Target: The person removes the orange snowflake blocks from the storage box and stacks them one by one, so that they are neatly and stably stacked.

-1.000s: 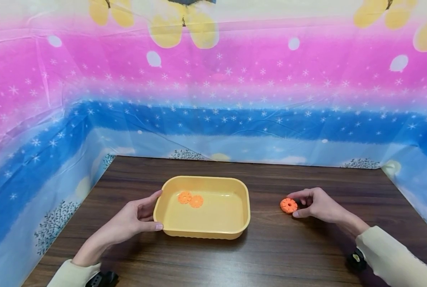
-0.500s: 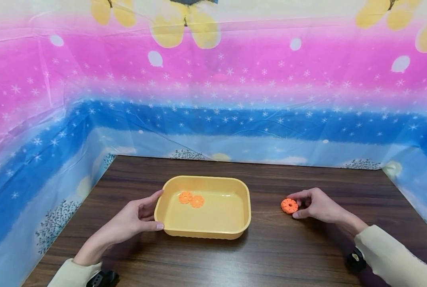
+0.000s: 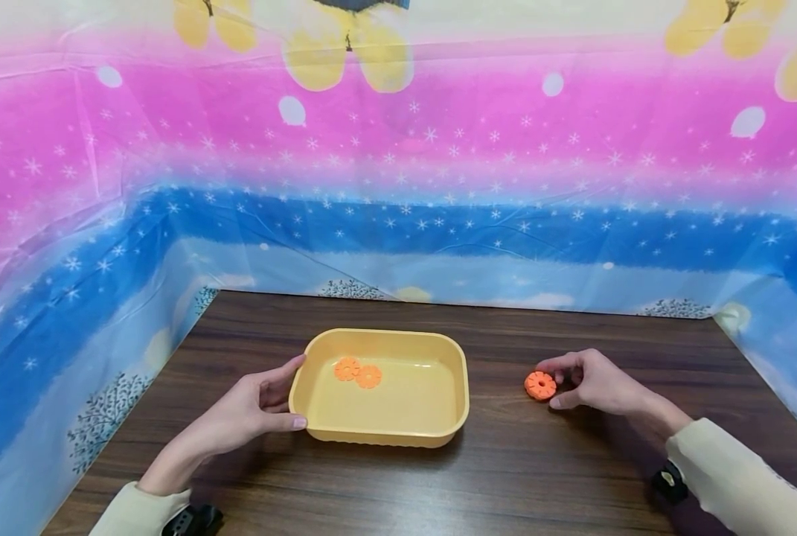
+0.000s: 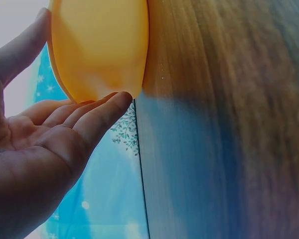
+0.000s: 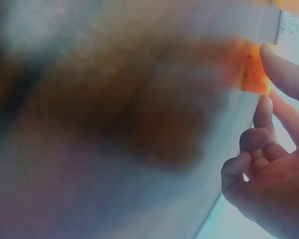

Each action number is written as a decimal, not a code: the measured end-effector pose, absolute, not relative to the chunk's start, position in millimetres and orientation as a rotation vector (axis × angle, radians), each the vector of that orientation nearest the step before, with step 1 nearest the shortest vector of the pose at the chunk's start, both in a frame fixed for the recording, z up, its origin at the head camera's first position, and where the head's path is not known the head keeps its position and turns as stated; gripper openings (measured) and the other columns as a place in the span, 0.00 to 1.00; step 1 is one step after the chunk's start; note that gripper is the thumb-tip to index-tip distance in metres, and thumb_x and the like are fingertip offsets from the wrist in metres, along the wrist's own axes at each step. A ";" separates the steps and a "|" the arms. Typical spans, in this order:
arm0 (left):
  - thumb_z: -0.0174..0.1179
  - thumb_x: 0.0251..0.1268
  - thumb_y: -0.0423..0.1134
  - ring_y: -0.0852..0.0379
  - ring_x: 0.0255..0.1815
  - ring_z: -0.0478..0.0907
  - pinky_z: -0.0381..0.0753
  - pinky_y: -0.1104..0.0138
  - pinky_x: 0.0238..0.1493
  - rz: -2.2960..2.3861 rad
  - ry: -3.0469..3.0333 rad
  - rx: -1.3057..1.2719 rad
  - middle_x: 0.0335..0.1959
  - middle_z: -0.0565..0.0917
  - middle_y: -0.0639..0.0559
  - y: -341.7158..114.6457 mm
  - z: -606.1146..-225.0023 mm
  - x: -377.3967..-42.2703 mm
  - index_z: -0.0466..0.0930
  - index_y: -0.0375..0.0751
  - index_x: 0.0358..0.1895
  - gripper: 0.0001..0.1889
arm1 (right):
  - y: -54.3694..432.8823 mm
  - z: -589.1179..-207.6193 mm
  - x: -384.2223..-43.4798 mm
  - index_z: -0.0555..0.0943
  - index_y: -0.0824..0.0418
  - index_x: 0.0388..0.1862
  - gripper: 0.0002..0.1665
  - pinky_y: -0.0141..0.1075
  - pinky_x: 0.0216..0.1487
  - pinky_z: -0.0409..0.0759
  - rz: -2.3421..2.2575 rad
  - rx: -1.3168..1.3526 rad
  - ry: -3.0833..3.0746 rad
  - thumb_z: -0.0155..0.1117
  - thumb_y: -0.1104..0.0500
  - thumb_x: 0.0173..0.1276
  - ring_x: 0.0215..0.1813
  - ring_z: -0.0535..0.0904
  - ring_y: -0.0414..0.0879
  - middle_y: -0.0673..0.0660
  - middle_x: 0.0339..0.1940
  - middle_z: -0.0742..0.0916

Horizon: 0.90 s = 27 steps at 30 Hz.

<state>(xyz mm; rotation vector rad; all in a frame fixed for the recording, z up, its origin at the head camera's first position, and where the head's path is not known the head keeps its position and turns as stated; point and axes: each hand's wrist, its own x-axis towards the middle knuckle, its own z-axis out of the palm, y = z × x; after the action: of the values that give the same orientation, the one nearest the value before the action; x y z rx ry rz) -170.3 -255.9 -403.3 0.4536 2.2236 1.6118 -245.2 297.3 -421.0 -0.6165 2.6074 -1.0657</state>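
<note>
In the head view, a yellow plastic basin [image 3: 405,406] stands left of centre on the table. Two thin orange notched discs [image 3: 369,377] lie inside it, edges overlapping. My left hand [image 3: 237,409] holds the basin's left end, thumb at the near corner and fingers at the far one; the left wrist view shows them against the wall of the basin [image 4: 99,45]. To the right, a short stack of orange notched discs [image 3: 540,385] sits on the table. My right hand [image 3: 595,383] has thumb and index finger at the stack's right edge, the other fingers curled in the right wrist view.
The dark wood-grain table [image 3: 398,484] ends at a patterned cloth [image 3: 398,223] hung along its back and sides. Bare tabletop separates the basin from the stack. Black bands [image 3: 669,482] circle both wrists by the pale sleeves.
My right thumb tip has drawn back very slightly from the stack's near edge. The left hand, basin and discs stay where they were.
</note>
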 end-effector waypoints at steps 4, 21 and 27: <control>0.72 0.67 0.34 0.32 0.75 0.66 0.83 0.64 0.61 1.612 2.221 0.455 0.80 0.57 0.27 -255.6 -403.4 -170.7 0.43 0.32 0.84 0.52 | 295.5 -406.0 -246.6 0.81 0.67 0.67 0.37 0.35 0.29 0.63 -1.048 -0.648 2.582 0.82 0.60 0.59 0.32 0.65 0.45 0.58 0.40 0.80; 0.72 0.66 0.34 0.31 0.78 0.60 0.82 0.64 0.62 1.608 2.238 0.477 0.81 0.55 0.29 -256.2 -403.3 -170.6 0.45 0.31 0.84 0.52 | 205.5 -332.7 -262.5 0.87 0.51 0.60 0.23 0.38 0.37 0.75 -0.810 -0.917 2.641 0.78 0.54 0.65 0.37 0.74 0.49 0.52 0.39 0.83; 0.72 0.66 0.34 0.32 0.78 0.60 0.81 0.64 0.62 1.604 2.245 0.474 0.82 0.55 0.29 -255.6 -403.1 -170.9 0.45 0.31 0.84 0.52 | 159.4 -323.8 -269.5 0.88 0.51 0.59 0.23 0.38 0.39 0.76 -0.777 -1.052 2.591 0.78 0.55 0.65 0.40 0.77 0.48 0.49 0.42 0.86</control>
<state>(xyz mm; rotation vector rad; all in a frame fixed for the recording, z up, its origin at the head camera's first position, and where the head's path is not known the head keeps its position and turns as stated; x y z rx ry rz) -170.9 -255.6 -403.1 0.4741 2.2451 1.6041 -269.5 159.4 -323.8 -1.0518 2.5908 -0.7772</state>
